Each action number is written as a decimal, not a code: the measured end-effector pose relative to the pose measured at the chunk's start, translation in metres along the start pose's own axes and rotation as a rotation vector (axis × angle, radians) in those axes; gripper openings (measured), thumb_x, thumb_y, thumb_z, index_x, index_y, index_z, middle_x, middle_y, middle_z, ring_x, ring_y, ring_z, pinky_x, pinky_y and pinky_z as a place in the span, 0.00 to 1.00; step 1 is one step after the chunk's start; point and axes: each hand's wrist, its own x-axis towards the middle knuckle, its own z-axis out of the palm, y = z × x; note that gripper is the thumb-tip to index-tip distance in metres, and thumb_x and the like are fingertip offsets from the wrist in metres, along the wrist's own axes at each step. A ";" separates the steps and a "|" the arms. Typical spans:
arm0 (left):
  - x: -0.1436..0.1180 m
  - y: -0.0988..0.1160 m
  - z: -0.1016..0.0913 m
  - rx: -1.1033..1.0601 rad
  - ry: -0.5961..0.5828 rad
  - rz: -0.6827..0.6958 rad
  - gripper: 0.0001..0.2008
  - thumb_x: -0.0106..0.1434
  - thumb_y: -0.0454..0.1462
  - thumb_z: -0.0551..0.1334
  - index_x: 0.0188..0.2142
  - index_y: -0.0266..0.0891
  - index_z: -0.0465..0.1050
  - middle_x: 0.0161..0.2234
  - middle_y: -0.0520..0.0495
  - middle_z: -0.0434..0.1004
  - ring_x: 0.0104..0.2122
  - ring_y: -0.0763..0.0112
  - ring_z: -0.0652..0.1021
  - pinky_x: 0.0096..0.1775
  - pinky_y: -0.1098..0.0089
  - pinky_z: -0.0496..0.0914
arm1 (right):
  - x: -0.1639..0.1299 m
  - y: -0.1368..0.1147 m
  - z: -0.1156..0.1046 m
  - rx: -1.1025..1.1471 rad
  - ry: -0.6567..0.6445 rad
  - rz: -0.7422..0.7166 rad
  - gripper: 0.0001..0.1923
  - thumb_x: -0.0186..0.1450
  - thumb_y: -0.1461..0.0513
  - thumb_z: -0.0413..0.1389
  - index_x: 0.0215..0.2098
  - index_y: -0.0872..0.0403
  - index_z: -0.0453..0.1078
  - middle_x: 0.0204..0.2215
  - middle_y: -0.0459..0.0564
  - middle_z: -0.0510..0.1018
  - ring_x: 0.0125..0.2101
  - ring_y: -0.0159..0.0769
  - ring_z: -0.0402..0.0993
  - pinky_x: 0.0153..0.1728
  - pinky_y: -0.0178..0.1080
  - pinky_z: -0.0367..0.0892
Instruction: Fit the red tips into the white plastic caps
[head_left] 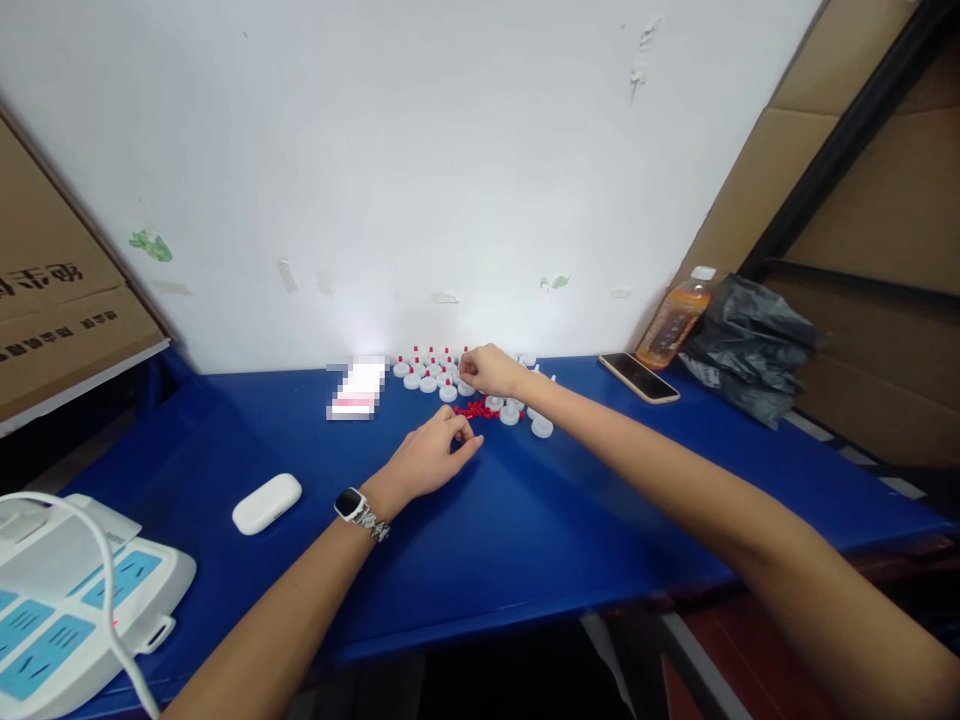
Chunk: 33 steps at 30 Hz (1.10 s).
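The right hand [489,371] fingers pinch something too small to see among white caps [429,378]. The left hand [431,455] fingers curl narrow beside red bits [474,410].

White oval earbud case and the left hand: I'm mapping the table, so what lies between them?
In the head view, only bare blue table top lies between the white oval earbud case and the left hand.

Bright, even light; glare patch on white painted wall [373,345]; wide-angle bending at edges; small parts soft.
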 end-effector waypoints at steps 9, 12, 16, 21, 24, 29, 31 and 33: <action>0.001 0.001 0.001 -0.006 0.009 0.019 0.16 0.68 0.50 0.53 0.34 0.42 0.70 0.36 0.50 0.68 0.31 0.70 0.72 0.34 0.67 0.65 | -0.010 0.013 -0.020 0.056 0.130 0.059 0.12 0.65 0.61 0.55 0.43 0.57 0.76 0.29 0.49 0.81 0.28 0.32 0.74 0.33 0.32 0.62; 0.000 0.002 -0.001 -0.004 0.001 0.011 0.17 0.68 0.51 0.53 0.34 0.42 0.70 0.36 0.50 0.68 0.31 0.70 0.72 0.34 0.67 0.65 | -0.014 0.025 -0.027 -0.001 0.137 0.101 0.10 0.65 0.63 0.55 0.39 0.57 0.77 0.30 0.50 0.81 0.30 0.33 0.74 0.34 0.33 0.62; 0.000 0.004 -0.002 0.004 -0.016 0.003 0.17 0.68 0.51 0.53 0.35 0.42 0.70 0.36 0.50 0.68 0.31 0.70 0.72 0.34 0.67 0.65 | -0.020 0.033 -0.023 -0.001 0.040 0.128 0.09 0.63 0.60 0.58 0.37 0.57 0.78 0.31 0.51 0.81 0.29 0.33 0.74 0.32 0.32 0.62; -0.001 0.005 -0.001 0.016 -0.017 0.011 0.17 0.68 0.51 0.52 0.35 0.42 0.70 0.36 0.50 0.68 0.31 0.69 0.72 0.33 0.67 0.65 | -0.021 0.032 -0.014 0.073 0.017 0.154 0.07 0.63 0.62 0.59 0.34 0.57 0.78 0.31 0.50 0.82 0.31 0.32 0.75 0.33 0.31 0.63; 0.000 0.004 -0.001 0.004 0.012 -0.003 0.17 0.68 0.51 0.53 0.35 0.43 0.69 0.36 0.50 0.70 0.31 0.69 0.72 0.34 0.67 0.65 | -0.022 0.027 -0.021 0.124 0.076 0.147 0.07 0.62 0.62 0.59 0.33 0.57 0.78 0.30 0.50 0.82 0.30 0.31 0.74 0.34 0.31 0.63; 0.003 0.004 -0.006 -0.057 0.258 -0.047 0.16 0.68 0.51 0.53 0.46 0.43 0.66 0.38 0.49 0.71 0.33 0.69 0.73 0.35 0.67 0.66 | -0.045 0.003 -0.041 0.260 0.278 0.128 0.08 0.63 0.60 0.58 0.33 0.57 0.77 0.28 0.48 0.81 0.27 0.30 0.70 0.31 0.32 0.62; 0.004 0.005 -0.008 -0.059 0.355 -0.044 0.19 0.67 0.51 0.55 0.51 0.43 0.64 0.42 0.47 0.71 0.34 0.69 0.73 0.37 0.66 0.67 | -0.060 -0.011 -0.040 0.346 0.308 0.123 0.09 0.63 0.60 0.58 0.33 0.57 0.77 0.28 0.47 0.80 0.26 0.29 0.68 0.30 0.32 0.61; 0.003 0.007 -0.008 -0.056 0.376 -0.036 0.23 0.66 0.52 0.57 0.53 0.43 0.61 0.47 0.46 0.71 0.36 0.68 0.74 0.39 0.65 0.68 | -0.074 -0.025 -0.032 0.441 0.289 0.105 0.10 0.64 0.58 0.58 0.33 0.56 0.77 0.27 0.46 0.80 0.25 0.29 0.67 0.29 0.32 0.60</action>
